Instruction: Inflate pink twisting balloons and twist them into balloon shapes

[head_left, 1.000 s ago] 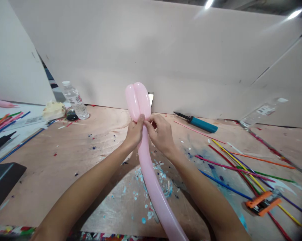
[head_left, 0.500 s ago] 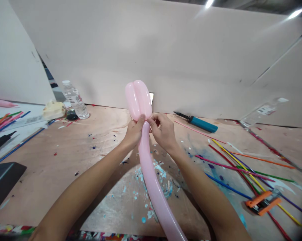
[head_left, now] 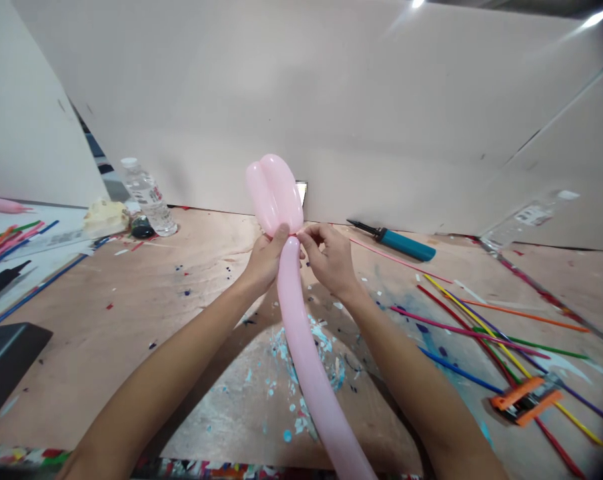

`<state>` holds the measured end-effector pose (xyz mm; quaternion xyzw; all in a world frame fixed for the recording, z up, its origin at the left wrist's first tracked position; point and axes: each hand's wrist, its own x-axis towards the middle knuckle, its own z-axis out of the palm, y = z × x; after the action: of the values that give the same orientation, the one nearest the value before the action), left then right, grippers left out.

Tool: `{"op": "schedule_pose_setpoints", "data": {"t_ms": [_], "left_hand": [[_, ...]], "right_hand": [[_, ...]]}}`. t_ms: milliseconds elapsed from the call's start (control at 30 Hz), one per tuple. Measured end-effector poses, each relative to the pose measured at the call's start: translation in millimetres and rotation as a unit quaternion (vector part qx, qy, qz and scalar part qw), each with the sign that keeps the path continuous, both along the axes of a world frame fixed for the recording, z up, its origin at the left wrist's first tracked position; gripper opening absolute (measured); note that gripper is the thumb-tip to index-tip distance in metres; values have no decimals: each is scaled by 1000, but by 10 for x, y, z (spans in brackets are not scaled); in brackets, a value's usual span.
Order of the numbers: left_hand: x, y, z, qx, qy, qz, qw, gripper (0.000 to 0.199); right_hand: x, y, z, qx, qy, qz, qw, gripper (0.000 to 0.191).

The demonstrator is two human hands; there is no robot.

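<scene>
Both hands work close together at the narrow neck of a pink modelling balloon (head_left: 309, 347). Left-hand fingers wrap it, the thumb of the left hand (head_left: 265, 259) pressed flat just under the loops; the right hand (head_left: 330, 261) has its thumb and forefinger pinched on a thin reddish stretch of that neck. Above the hands stand two plump, glossy loops side by side, split by a deep crease and leaning to the left. Below them hangs the long inflated length — smooth, paler and curving down between the forearms toward the right, out of view at the bottom edge. Beyond the right hand, to its right, a blue hand pump (head_left: 406, 244) lies on the worktable (head_left: 181, 373).

Compared with a second ago, the loops tilt further left and reach slightly higher. The right fingertips have drawn away from the left thumb — the long section's rounded top now shows clearly between the hands.
</scene>
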<state>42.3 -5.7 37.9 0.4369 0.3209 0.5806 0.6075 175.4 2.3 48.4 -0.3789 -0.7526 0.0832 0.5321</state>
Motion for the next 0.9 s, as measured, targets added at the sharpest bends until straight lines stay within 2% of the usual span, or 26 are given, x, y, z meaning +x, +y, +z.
{"op": "schedule_pose_setpoints", "data": {"t_ms": [167, 300, 433, 567, 733, 900], "left_hand": [[-26, -57, 101, 9, -41, -74, 996, 38], [-35, -74, 124, -27, -66, -90, 993, 23], [-41, -69, 96, -57, -75, -112, 989, 27], [-19, -57, 60, -92, -123, -106, 982, 29], [4, -70, 74, -132, -213, -170, 953, 25], [25, -78, 111, -141, -215, -159, 953, 19]], "right_hand": [[51, 10, 14, -40, 23, 35, 998, 13], [82, 15, 2, -94, 31, 81, 992, 15], [107, 28, 13, -114, 15, 122, 986, 14], [132, 38, 42, -102, 2, 113, 988, 12], [134, 0, 82, -44, -47, 84, 994, 9], [96, -51, 87, -21, -72, 76, 994, 10]]}}
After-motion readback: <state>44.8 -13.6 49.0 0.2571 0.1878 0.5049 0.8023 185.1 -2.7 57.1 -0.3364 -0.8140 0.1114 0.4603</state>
